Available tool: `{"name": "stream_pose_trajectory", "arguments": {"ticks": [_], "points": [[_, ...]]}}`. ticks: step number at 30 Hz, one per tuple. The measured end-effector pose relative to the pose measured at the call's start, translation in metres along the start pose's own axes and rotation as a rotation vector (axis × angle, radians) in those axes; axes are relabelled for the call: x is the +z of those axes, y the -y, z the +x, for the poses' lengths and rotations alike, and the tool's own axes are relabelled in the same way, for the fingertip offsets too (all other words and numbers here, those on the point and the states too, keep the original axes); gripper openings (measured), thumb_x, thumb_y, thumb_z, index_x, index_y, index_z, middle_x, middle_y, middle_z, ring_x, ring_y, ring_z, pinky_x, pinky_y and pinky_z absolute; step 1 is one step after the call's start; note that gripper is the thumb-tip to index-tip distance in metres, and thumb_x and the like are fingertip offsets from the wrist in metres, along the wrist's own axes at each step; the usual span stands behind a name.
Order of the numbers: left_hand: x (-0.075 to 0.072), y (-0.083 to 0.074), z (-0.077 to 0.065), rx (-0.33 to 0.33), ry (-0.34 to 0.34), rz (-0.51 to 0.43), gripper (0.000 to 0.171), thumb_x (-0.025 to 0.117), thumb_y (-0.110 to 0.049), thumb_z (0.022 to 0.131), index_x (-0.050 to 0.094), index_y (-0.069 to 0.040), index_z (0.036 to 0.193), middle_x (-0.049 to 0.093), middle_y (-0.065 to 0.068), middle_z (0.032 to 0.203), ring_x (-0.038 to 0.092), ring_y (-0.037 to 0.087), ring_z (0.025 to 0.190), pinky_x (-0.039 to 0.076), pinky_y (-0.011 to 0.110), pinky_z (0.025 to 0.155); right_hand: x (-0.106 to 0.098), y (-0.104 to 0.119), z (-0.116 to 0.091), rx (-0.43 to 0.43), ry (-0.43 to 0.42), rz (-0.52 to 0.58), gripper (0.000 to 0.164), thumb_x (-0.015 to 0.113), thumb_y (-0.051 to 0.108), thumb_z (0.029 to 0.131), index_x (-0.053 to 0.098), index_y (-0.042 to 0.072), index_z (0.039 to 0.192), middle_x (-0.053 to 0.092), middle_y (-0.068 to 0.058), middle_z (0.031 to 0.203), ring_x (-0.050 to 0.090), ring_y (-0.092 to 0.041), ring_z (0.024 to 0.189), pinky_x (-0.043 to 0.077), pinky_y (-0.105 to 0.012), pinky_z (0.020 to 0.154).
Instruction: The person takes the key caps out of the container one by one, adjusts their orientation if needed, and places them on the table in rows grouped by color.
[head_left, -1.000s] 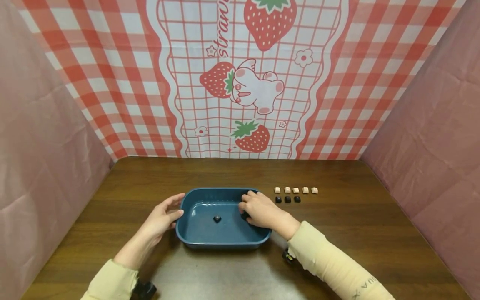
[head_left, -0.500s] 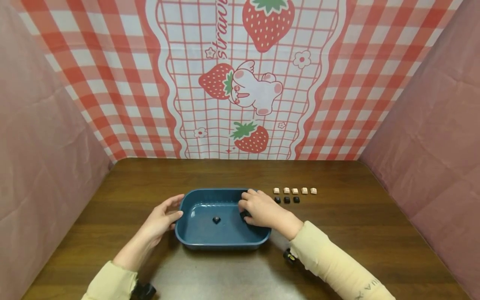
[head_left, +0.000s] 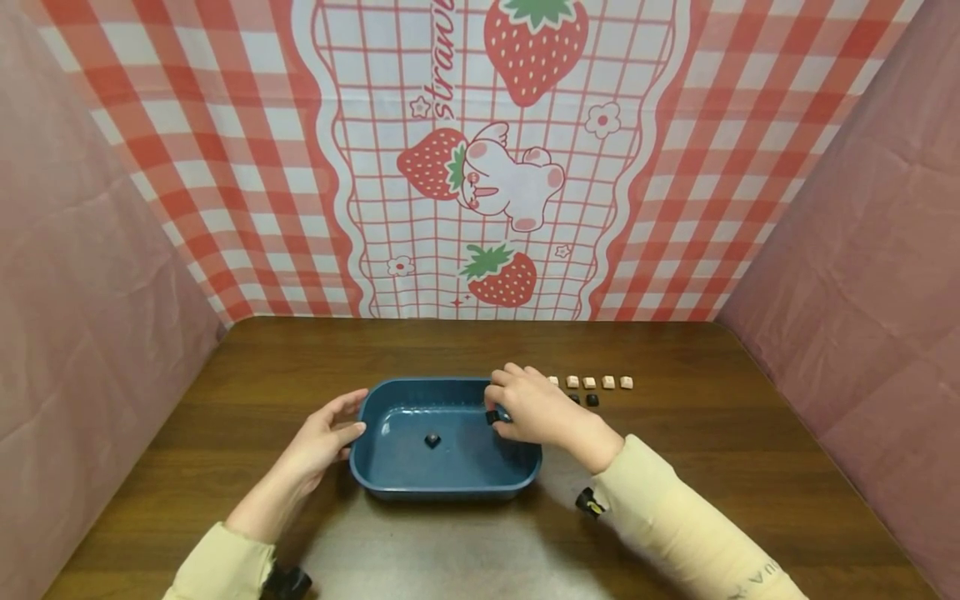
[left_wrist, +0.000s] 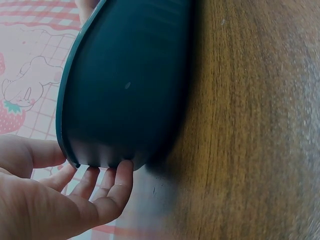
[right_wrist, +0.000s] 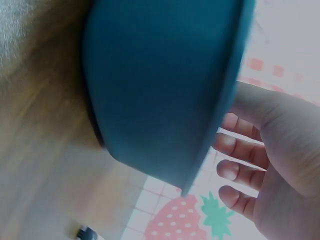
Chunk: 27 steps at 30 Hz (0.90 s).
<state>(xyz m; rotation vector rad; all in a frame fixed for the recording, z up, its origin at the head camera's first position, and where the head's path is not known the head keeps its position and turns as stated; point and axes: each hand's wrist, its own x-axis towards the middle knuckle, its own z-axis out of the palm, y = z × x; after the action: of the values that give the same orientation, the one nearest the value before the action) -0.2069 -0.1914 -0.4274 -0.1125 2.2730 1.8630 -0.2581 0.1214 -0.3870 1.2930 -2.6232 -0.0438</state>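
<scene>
My left hand [head_left: 318,437] holds the left end of a blue plastic basin [head_left: 405,467], its thumb at the rim. The left wrist view shows the fingertips [left_wrist: 125,167] against the basin's outer wall [left_wrist: 125,90]. Inside the basin's right end, my right hand [head_left: 536,408] pinches a black keycap [head_left: 492,417] between thumb and fingers. Another black keycap [head_left: 432,439] lies on the basin floor, left of the middle. In the right wrist view the right hand [right_wrist: 280,150] reaches over the rim of the basin [right_wrist: 155,90], which hides the pinched keycap.
Right of the basin, several cream keycaps [head_left: 590,383] form a row on the wooden table [head_left: 675,467]. A row of black keycaps [head_left: 592,400] lies nearer, partly hidden by the right hand. A checked strawberry cloth [head_left: 495,275] hangs behind the table.
My right hand has risen a little and shifted right, with the black keycap now plainly visible in its pinch and more of the table keycaps covered. The left hand and the basin keep their places.
</scene>
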Motion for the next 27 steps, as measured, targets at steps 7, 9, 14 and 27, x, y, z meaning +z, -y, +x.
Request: {"name": "stream_pose_trajectory", "arguments": {"ticks": [7, 9, 14, 27], "points": [[0.0, 0.0, 0.0, 0.003, 0.001, -0.002, 0.051, 0.051, -0.004, 0.094, 0.038, -0.009, 0.143, 0.041, 0.021, 0.138, 0.05, 0.031, 0.115, 0.047, 0.032, 0.07, -0.013, -0.006, -0.005, 0.029, -0.006, 0.001, 0.018, 0.075, 0.03, 0.076, 0.063, 0.02, 0.085, 0.054, 0.003, 0.087, 0.049, -0.019, 0.086, 0.042, -0.037, 0.071], [0.0, 0.0, 0.0, 0.003, 0.002, -0.001, 0.051, 0.051, -0.004, 0.094, 0.038, -0.008, 0.143, 0.041, 0.021, 0.138, 0.05, 0.031, 0.115, 0.047, 0.031, 0.07, -0.016, -0.009, -0.006, 0.04, -0.005, -0.001, 0.018, 0.075, 0.029, 0.076, 0.063, 0.02, 0.085, 0.053, 0.003, 0.086, 0.049, -0.019, 0.086, 0.042, -0.037, 0.071], [0.0, -0.001, 0.0, 0.002, 0.002, 0.002, 0.051, 0.051, -0.004, 0.094, 0.038, -0.008, 0.143, 0.041, 0.021, 0.138, 0.05, 0.032, 0.115, 0.047, 0.032, 0.07, -0.026, -0.019, -0.01, 0.048, -0.021, -0.024, 0.019, 0.076, 0.029, 0.074, 0.063, 0.019, 0.084, 0.053, 0.004, 0.084, 0.049, -0.019, 0.084, 0.041, -0.036, 0.069], [0.0, 0.0, 0.0, 0.007, -0.003, 0.007, 0.051, 0.051, -0.003, 0.094, 0.038, -0.008, 0.143, 0.041, 0.021, 0.136, 0.051, 0.031, 0.113, 0.046, 0.032, 0.07, -0.042, -0.049, -0.03, 0.099, -0.061, -0.065, 0.018, 0.077, 0.022, 0.069, 0.065, 0.018, 0.082, 0.054, 0.003, 0.08, 0.051, -0.021, 0.082, 0.04, -0.034, 0.063]]}}
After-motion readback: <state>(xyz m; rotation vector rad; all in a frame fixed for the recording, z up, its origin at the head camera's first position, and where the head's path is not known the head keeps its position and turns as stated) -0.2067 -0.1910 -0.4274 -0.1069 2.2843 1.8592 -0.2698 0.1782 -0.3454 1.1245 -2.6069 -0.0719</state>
